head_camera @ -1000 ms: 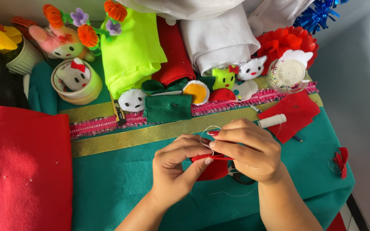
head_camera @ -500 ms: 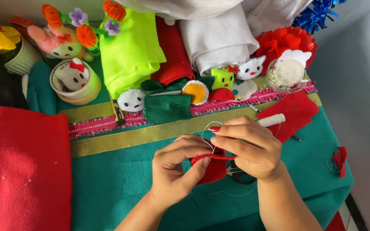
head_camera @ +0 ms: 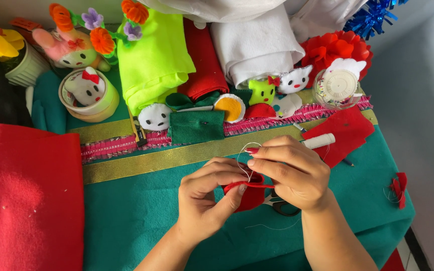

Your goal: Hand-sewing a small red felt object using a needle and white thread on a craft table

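Red felt piece: lower centre, pinched from both sides.
Left hand: fingers closed on its edge.
Right hand: fingertips closed on felt and white thread.
Scissors: under right hand.

Round clear plastic pin box with white disc label, beside red felt flower.

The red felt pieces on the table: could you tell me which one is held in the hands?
The small red felt piece pinched between both hands; the big red sheet and the flat red piece lie untouched.
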